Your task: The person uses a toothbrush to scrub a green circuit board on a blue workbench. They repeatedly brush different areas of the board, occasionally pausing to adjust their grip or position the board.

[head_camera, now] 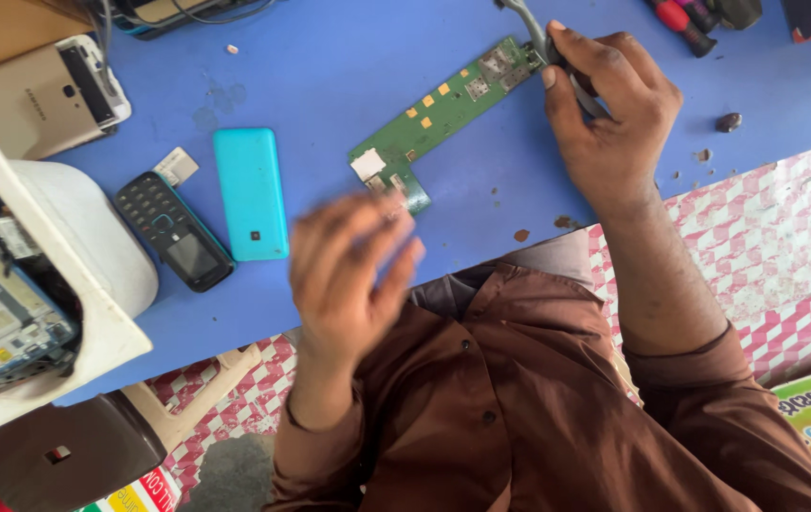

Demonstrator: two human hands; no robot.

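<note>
Board-holding step: the right hand (605,114) grips a grey tool (531,27) against the far end of the green circuit board (439,118) lying on the blue table (330,66), while the blurred left hand (349,275), fingers loose and empty, hovers just beside the near end, which it would need to steady.

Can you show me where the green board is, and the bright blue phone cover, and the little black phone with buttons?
green circuit board (443,106), head view, on the middle of its long strip.
turquoise phone cover (251,192), head view, on its flat middle.
black keypad phone (173,230), head view, between keypad and screen.
</note>
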